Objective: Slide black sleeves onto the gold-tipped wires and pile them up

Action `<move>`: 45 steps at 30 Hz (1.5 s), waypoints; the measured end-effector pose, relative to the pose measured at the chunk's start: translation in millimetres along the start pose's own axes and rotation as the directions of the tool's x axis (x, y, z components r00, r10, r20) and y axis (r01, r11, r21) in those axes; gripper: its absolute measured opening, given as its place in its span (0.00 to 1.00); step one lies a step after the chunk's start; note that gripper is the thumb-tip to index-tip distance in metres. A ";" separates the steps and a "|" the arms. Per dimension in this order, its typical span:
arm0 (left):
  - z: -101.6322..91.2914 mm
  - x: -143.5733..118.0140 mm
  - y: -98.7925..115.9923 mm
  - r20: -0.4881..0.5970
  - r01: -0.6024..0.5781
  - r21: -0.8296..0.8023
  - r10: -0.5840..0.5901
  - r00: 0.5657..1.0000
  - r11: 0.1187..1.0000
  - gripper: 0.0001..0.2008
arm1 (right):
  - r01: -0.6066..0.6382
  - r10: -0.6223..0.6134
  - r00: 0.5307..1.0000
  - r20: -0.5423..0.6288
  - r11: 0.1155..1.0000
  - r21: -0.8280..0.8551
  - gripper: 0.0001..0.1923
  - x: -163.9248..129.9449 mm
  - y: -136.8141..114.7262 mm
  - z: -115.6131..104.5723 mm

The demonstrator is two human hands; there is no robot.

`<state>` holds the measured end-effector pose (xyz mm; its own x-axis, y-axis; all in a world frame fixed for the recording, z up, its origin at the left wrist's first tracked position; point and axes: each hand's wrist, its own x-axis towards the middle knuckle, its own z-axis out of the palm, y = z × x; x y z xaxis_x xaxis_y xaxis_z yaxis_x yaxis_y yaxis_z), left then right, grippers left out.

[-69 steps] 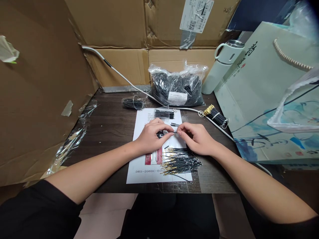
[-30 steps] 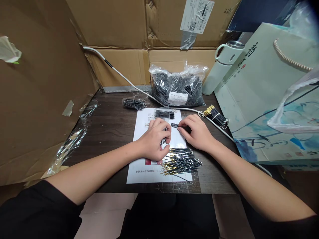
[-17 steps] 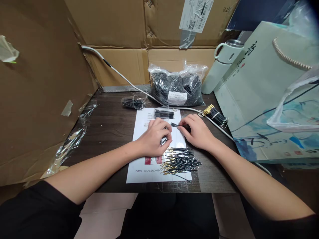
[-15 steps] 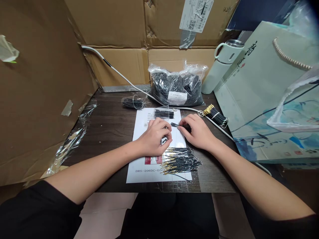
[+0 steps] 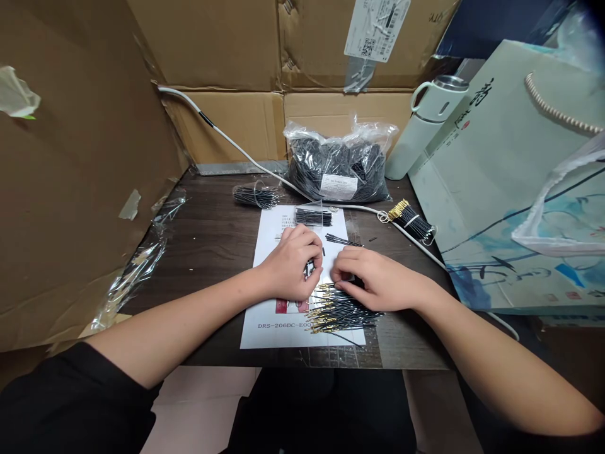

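My left hand [image 5: 293, 263] rests on a printed sheet [image 5: 265, 315]. Its fingers are curled with thumb and fingertips close together, and what they hold is hidden; small black pieces show by the palm. At the upper edge of a loose pile of short black wires with gold-coloured ends [image 5: 343, 309] is my right hand [image 5: 371, 274]. Its fingers are bent and closed toward the thumb, touching or just over the pile; anything between them is too small to make out. Beyond that hand lie a few separate black wires [image 5: 343, 239].
Behind the sheet stands a small clear box of black pieces [image 5: 314, 217]. A bagged wire bundle [image 5: 256, 197] lies left, a tied gold-ended bundle [image 5: 412, 221] right. A large plastic bag [image 5: 336, 164], white cable [image 5: 236, 148], bottle [image 5: 418, 135] and paper bag [image 5: 501, 170] border the workspace.
My right hand has moved from the black wires near the box toward me, to the pile; those wires now lie on the table. The left hand has hardly moved.
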<state>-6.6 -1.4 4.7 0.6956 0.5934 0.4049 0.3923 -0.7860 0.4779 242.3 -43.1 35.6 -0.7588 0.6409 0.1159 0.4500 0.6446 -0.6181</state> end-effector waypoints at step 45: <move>3.6 4.2 -6.4 -0.153 0.060 -0.217 -0.095 0.984 0.974 0.03 | -0.116 0.106 0.912 -0.396 0.993 -0.003 0.02 -1.4 16.4 4.5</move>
<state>-4.0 5.5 0.5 0.5547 0.6850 0.4723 0.2936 -0.6923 0.6592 248.6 -35.4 21.8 -0.4583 0.8178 0.3481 0.5369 0.5669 -0.6248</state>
